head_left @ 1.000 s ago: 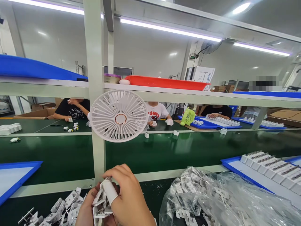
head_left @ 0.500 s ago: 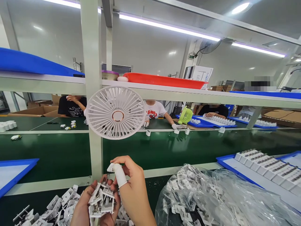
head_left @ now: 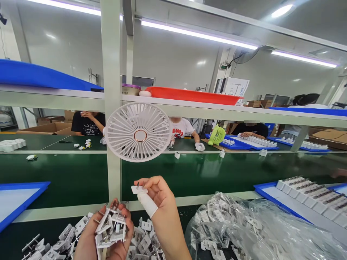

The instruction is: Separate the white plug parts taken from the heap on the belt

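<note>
A heap of white plastic plug plates with metal prongs (head_left: 112, 231) is cupped in my left hand (head_left: 88, 240), whose fingers curl round it. Just above and to the right, my right hand (head_left: 162, 198) pinches a single white plug plate (head_left: 138, 189) between finger and covered thumb, its two prongs pointing up. The thumb wears a white finger cover (head_left: 148, 204). Loose plug plates (head_left: 63, 236) are piled on the dark bench around and beneath my left hand, and more of the pile (head_left: 146, 234) shows between my wrists.
A clear plastic bag (head_left: 260, 224) of similar parts lies at right, beside a blue-rimmed tray (head_left: 267, 189) with rows of white blocks. Another tray (head_left: 29, 186) is at left. A white fan (head_left: 140, 135) hangs by the post (head_left: 115, 180). Co-workers sit beyond the green belt (head_left: 189, 177).
My right hand has moved up and away from the left hand's heap, and the pinched plate now shows with its prongs up. My left hand still holds its heap, slightly further left.
</note>
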`<state>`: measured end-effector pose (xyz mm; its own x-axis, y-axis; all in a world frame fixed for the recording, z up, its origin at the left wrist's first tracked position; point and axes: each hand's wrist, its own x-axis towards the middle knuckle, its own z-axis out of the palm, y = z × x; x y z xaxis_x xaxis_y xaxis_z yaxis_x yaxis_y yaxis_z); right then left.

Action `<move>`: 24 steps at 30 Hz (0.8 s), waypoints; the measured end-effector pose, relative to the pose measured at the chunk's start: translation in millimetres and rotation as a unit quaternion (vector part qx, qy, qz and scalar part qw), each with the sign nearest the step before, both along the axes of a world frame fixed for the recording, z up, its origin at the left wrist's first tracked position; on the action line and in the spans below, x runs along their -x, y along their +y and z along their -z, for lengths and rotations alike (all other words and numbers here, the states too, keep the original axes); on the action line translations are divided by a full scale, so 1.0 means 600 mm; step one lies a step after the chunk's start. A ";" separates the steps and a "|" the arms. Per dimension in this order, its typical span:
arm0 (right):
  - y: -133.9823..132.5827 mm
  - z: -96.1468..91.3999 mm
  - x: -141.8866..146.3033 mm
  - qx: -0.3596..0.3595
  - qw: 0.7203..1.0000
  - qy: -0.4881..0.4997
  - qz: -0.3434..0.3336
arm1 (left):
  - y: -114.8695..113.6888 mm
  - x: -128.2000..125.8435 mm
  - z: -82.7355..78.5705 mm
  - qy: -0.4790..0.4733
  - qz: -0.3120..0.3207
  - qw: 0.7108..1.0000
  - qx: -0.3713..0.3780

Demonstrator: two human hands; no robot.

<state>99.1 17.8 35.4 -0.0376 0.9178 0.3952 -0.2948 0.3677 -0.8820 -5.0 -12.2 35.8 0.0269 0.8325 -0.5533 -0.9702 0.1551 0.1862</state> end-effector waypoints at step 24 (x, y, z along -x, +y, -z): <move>-0.014 0.006 -0.011 -0.064 0.903 -0.418 0.079 | 0.003 0.025 -0.004 -0.027 -0.026 0.999 0.012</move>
<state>105.5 9.5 32.1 -0.2441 0.8868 0.3925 0.5199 0.4613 -0.7190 -19.9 -10.3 38.2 0.0139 0.8203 -0.5718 -0.9855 0.1078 0.1307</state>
